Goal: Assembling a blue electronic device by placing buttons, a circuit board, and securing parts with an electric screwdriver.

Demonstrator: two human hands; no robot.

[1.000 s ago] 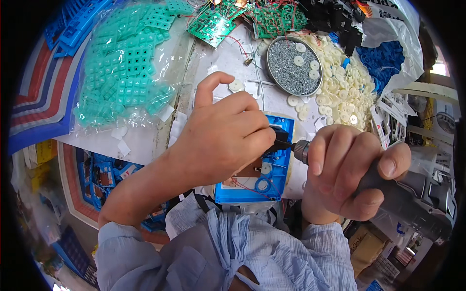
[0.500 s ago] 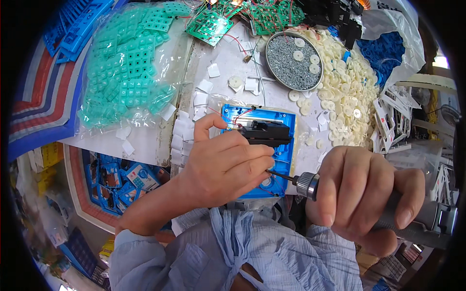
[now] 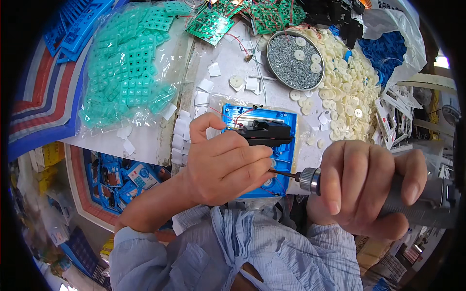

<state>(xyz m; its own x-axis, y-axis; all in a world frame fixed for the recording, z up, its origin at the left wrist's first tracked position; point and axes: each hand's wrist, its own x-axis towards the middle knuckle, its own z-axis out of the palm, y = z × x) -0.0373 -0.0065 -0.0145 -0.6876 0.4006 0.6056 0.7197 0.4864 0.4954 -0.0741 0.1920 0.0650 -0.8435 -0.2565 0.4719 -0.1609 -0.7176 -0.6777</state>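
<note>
A black plastic part sits raised over an open blue plastic case in front of me. My left hand is closed around the near left side of the black part, index finger curled at its corner. Its fingertips hide whatever lies under them. My right hand wraps around a grey power screwdriver, held level, with its knurled silver collar facing left. The thin bit points at my left fingertips, and its tip is hidden behind them. Thin red wires run along the case's far side.
Beyond the case stands a round metal dish of small screws, beside a heap of cream plastic discs. A clear bag of green keypads lies left. Green circuit boards are at the back. Filled blue cases lie lower left.
The rear of the screwdriver has risen slightly with my right hand, so the tool lies more level. My left hand and the black part have barely shifted.
</note>
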